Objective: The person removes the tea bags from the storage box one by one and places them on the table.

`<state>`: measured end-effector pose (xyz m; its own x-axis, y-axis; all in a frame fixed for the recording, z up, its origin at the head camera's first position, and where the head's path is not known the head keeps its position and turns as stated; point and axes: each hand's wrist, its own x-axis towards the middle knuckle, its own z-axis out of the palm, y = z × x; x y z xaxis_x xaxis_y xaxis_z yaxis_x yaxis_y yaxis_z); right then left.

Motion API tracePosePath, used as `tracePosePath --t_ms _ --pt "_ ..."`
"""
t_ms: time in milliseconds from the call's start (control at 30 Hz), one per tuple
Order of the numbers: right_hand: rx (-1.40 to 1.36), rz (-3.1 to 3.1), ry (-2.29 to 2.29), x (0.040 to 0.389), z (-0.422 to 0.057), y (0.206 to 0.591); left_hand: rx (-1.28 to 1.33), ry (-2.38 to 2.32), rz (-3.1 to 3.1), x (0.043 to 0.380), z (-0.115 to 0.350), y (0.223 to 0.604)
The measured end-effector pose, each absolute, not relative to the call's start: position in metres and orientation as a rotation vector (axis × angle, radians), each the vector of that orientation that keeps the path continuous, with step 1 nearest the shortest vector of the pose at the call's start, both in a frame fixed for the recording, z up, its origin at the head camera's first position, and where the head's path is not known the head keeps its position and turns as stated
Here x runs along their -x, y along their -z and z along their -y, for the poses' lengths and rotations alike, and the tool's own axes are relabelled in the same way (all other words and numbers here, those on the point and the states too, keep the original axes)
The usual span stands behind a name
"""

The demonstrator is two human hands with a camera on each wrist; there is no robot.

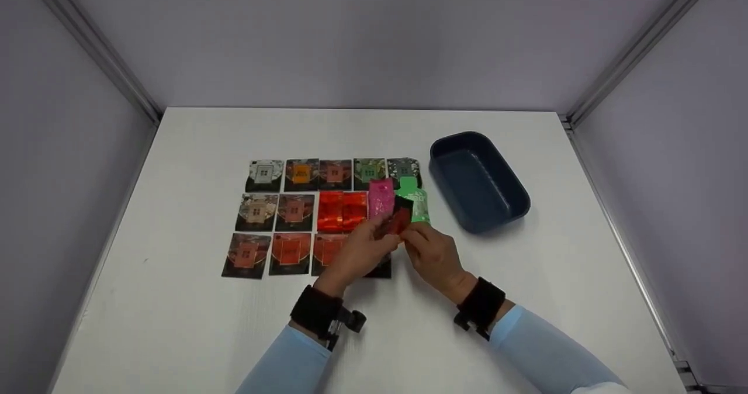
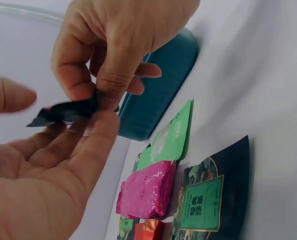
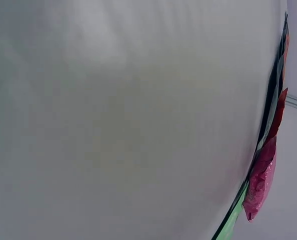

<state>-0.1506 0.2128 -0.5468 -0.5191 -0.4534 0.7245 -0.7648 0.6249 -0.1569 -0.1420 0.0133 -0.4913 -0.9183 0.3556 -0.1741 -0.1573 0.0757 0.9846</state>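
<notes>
In the head view both hands meet over the right end of rows of small packets. My left hand [image 1: 365,251] holds a small black and red tea packet [image 1: 402,215]. My right hand [image 1: 433,256] pinches that packet's near edge between thumb and fingers. From the left wrist, the packet [image 2: 66,111] shows edge-on and dark, with left fingers [image 2: 103,132] touching it beside the right thumb. Beneath the hands lie a pink packet [image 1: 381,195] and a green pouch [image 1: 418,202]. A black pouch [image 2: 203,200] marked green tea lies nearest. Neither hand's grip shows clearly from the right wrist.
Several dark printed pouches [image 1: 294,213] lie in rows to the left, with shiny red packets [image 1: 343,211] in the middle row. A dark blue bin [image 1: 482,192] stands at the right, nothing inside. Grey panels [image 1: 350,43] wall in the white table [image 1: 175,324].
</notes>
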Motion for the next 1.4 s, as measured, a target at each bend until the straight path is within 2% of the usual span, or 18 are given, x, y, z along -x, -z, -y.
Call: tracePosePath --t_ms 200,367,500,600,833,933,1133,1400 --pt "-1.159 2.267 -0.681 0.148 -0.214 0.533 -0.181 -1.617 -2.426 0.143 -0.015 0.495" --pt "-1.072 2.393 -0.558 0.152 -0.212 0.515 -0.258 -1.270 -2.714 0.141 -0.017 0.497" --pt "-1.019 2.489 -0.513 0.151 -0.213 0.512 -0.285 -1.259 -2.742 0.140 -0.019 0.498" --pt "-0.919 2.560 -0.687 0.145 -0.216 0.515 -0.240 -1.421 -2.646 0.140 -0.017 0.497" --pt "-0.372 2.595 -1.519 0.130 -0.220 0.520 -0.102 -1.668 -2.432 0.142 -0.012 0.500" --pt "-0.198 2.556 -1.699 0.127 -0.223 0.524 -0.075 -1.709 -2.374 0.141 -0.013 0.504" --pt "-0.163 2.548 -1.708 0.120 -0.232 0.535 -0.088 -1.633 -2.474 0.135 -0.023 0.515" --pt "-0.142 2.723 -1.514 0.111 -0.247 0.552 -0.300 -1.238 -2.775 0.120 -0.039 0.530"
